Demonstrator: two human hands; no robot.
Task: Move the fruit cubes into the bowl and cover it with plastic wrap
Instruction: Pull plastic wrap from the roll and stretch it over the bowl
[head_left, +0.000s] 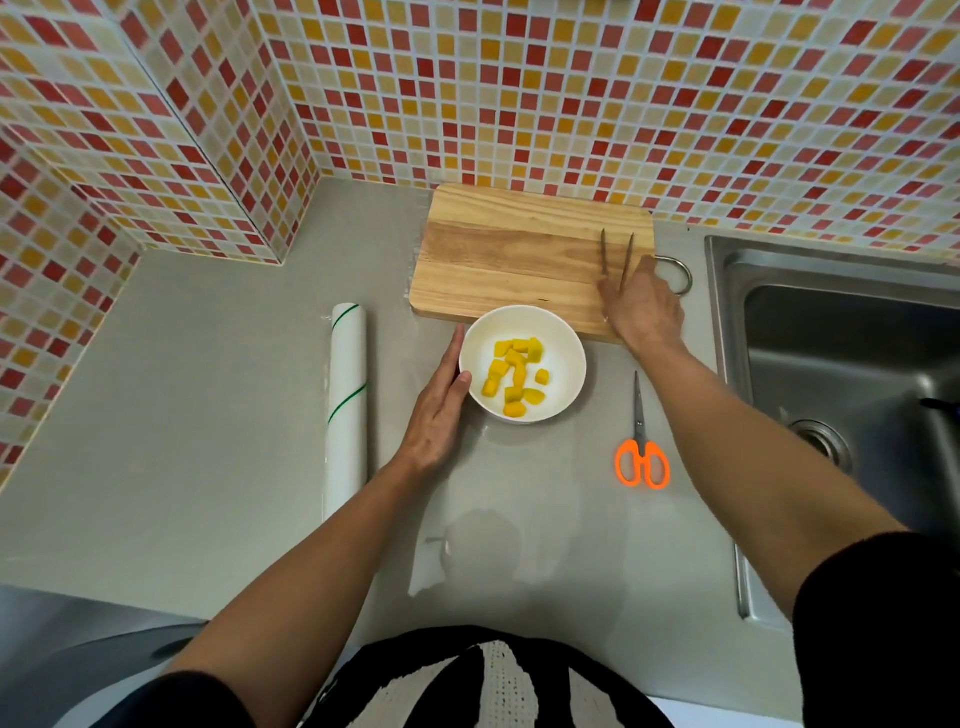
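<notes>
The fruit cubes (516, 376) lie in the bowl (566, 338), and the left hand (439, 410) rests flat and open against its left side. The right hand (641, 306) holds chopsticks (616, 254) on the cutting board (509, 260). The plastic wrap roll (347, 395) lies left of the bowl on the tabletop (208, 415), long axis pointing away from the person, nearer the left hand.

1. Bare grey countertop (182, 395) lies open left of the white plastic-wrap roll (345, 395).
2. Orange-handled scissors (641, 441) lie between the white bowl (566, 332) and steel sink (831, 338).
3. The wooden cutting board (498, 254) blocks behind the bowl.
</notes>
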